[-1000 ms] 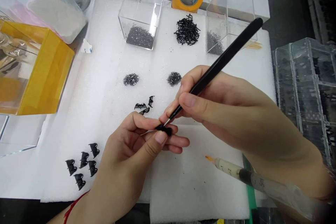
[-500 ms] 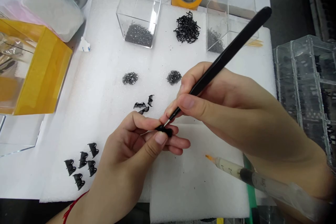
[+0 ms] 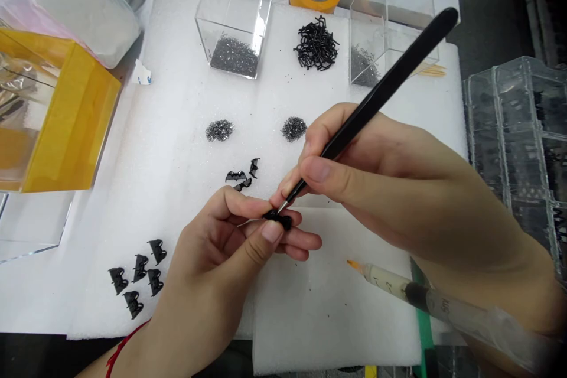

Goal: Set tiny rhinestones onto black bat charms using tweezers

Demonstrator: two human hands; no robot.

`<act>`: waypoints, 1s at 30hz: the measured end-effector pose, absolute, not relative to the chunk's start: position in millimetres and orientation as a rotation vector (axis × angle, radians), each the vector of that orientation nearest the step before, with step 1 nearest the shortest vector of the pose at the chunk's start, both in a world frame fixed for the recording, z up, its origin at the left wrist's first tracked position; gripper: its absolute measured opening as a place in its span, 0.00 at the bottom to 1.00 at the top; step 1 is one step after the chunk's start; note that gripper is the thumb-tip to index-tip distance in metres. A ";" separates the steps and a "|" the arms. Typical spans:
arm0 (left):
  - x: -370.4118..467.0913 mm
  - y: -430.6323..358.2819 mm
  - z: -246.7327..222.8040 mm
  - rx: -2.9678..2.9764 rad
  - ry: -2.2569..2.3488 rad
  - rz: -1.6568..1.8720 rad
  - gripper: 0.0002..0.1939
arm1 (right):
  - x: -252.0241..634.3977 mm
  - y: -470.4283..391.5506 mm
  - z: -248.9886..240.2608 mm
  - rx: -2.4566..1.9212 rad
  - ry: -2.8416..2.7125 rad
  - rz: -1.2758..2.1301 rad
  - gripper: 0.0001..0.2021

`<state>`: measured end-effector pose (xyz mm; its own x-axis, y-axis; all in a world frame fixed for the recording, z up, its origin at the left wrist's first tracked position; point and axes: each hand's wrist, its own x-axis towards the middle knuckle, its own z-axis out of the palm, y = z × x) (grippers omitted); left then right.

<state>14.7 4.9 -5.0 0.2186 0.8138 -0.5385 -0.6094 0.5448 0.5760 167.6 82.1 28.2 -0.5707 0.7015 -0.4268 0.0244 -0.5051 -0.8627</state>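
we see five black pieces [image 3: 140,268] on white foam [image 3: 177,100] at lower left. our left hand [image 3: 225,254] pinches a small black part [image 3: 279,220] between thumb and fingers (detail too small to read). tweezers [image 3: 381,91], gripped pen-style in our right hand [image 3: 376,171], have their metal tip at that part. a syringe [image 3: 394,286] sits below the right hand; farthest right, a clear compartment case [image 3: 516,142].

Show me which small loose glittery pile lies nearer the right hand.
The right pile, close beside the right hand and its black-handled tool; the left pile lies clearly farther off.
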 end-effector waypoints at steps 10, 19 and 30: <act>16.5 4.7 -7.6 0.293 0.903 1.001 0.06 | 167.9 85.7 26.1 -1.129 -1.277 2.064 0.09; 15.6 2.6 -5.4 0.288 0.913 1.015 0.06 | 169.0 84.3 24.2 -1.127 -1.278 2.033 0.08; 18.2 2.8 -7.0 0.254 0.884 1.045 0.07 | 170.0 84.1 31.0 -1.190 -1.337 1.998 0.06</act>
<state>18.2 2.8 -7.0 0.2052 0.8340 -0.5122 -0.6432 0.5094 0.5717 170.0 84.1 31.0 -0.5233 0.7492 -0.4061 0.0897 -0.4255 -0.9005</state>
